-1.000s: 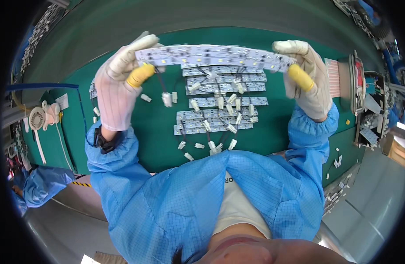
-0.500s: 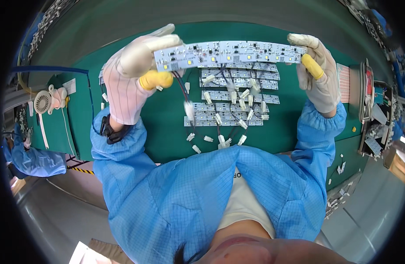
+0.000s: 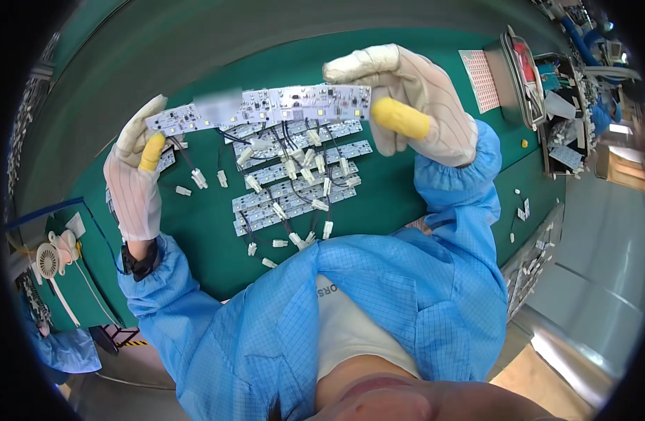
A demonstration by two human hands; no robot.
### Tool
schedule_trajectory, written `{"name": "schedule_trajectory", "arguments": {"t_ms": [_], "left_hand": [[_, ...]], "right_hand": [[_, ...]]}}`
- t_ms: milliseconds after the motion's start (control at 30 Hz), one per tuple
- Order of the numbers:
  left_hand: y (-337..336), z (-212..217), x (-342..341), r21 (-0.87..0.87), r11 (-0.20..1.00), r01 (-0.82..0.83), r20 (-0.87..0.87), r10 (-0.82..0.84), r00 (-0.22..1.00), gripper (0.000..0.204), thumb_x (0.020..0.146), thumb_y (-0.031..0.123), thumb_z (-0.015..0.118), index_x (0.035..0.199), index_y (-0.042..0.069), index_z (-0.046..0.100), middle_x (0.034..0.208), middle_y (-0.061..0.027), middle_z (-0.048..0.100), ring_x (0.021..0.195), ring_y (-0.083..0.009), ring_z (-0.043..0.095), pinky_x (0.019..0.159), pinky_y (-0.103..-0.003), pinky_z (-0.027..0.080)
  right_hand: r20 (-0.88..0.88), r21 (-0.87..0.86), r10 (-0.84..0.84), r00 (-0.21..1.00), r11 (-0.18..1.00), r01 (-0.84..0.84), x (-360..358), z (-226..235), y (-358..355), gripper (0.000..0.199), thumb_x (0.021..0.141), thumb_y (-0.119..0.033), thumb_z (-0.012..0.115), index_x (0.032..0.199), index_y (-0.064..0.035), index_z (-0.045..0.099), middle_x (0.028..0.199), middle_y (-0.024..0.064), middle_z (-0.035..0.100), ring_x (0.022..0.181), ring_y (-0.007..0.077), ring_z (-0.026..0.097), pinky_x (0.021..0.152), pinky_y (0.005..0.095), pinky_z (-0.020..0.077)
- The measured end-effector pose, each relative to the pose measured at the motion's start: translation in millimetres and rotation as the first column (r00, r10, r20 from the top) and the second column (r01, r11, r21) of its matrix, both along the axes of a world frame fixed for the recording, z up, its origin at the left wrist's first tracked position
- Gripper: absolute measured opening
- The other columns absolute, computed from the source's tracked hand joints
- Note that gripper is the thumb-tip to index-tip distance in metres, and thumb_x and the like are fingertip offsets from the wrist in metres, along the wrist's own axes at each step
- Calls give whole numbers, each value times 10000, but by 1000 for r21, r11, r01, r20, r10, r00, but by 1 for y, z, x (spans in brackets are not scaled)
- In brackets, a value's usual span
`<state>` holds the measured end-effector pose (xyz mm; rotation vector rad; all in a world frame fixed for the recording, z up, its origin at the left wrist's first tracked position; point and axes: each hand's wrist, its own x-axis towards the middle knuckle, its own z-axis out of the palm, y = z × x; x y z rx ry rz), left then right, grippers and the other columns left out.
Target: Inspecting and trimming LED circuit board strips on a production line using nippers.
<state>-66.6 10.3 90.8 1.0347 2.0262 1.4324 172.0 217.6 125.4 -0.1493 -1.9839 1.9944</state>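
Note:
A long white LED circuit board strip (image 3: 298, 104) is held up level with the far side of the worktable, its components and small yellow LEDs showing. My left hand (image 3: 131, 184), in a white glove with a yellow finger cot, pinches its left end. At the right end, my right hand (image 3: 431, 95), gloved alike, grips it between fingers and yellow-capped thumb. Dark wires with white connectors hang below; which belong to the held strip is partly unclear. Beneath lie several more LED strips (image 3: 294, 203) in rows, with white plugs (image 3: 280, 243) around them.
A green mat (image 3: 203, 259) covers the table. On the left are a small fan (image 3: 49, 261) and a blue cord (image 3: 56, 209). To the right stand a metal box (image 3: 516, 88), a dotted sheet (image 3: 479, 78) and a crate of parts (image 3: 566, 133). Another person's blue sleeve (image 3: 73, 351) shows lower left.
The view has turned, so everything sits tilted. Both hands still hold the strip, which has shifted left over the rows, with its right end now appearing closer than its left.

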Motion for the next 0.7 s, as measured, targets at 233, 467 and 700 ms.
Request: {"name": "schedule_trajectory", "arguments": {"t_ms": [233, 467, 700], "left_hand": [[-12, -12, 9, 416, 877, 240, 80, -298, 951, 498, 791, 271, 696, 1137, -53, 541, 1205, -277, 525, 840, -168, 632, 745, -247, 506], [-16, -7, 4, 294, 923, 248, -115, -223, 968, 308, 872, 280, 594, 1003, 1, 607, 1141, -212, 596, 773, -194, 676, 750, -267, 504], [-10, 4, 0, -37, 996, 86, -558, -92, 825, 266, 905, 256, 510, 975, 32, 634, 1076, -122, 650, 735, -147, 663, 659, -248, 473]], "right_hand": [[9, 114, -188, 982, 976, 186, -9, -26, 15, 603, 877, -489, 528, 1221, 3, 482, 741, 6, 582, 594, 41, 508, 500, 136, 375], [250, 142, -290, 924, 955, 261, -5, -17, 13, 464, 901, -492, 481, 953, -37, 557, 578, 15, 541, 429, 66, 450, 398, 186, 324], [290, 79, -265, 920, 964, 253, -8, -10, 17, 383, 920, -404, 501, 840, -37, 571, 516, 41, 557, 385, 91, 501, 344, 198, 353]]}}
